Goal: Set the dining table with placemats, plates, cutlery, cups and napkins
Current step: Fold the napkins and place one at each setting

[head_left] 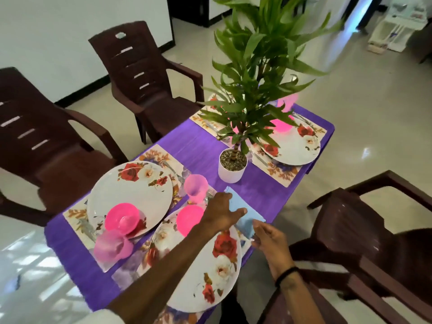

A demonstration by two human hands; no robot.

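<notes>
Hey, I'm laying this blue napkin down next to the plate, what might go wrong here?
1. The left hand reaches over the near plate close to the upright pink cup; a careless pull-back could tip it.
2. The blue napkin lies near the table's right edge, so it could slide off.
3. The right hand pinches only a corner, so the fold may open.

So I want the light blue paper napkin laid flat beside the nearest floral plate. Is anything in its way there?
Nothing visible blocks it. The light blue paper napkin is already in both hands, left hand on top, right hand pinching its near end. It lies on purple tablecloth right of the nearest floral plate; the white plant pot stands beyond.
</notes>
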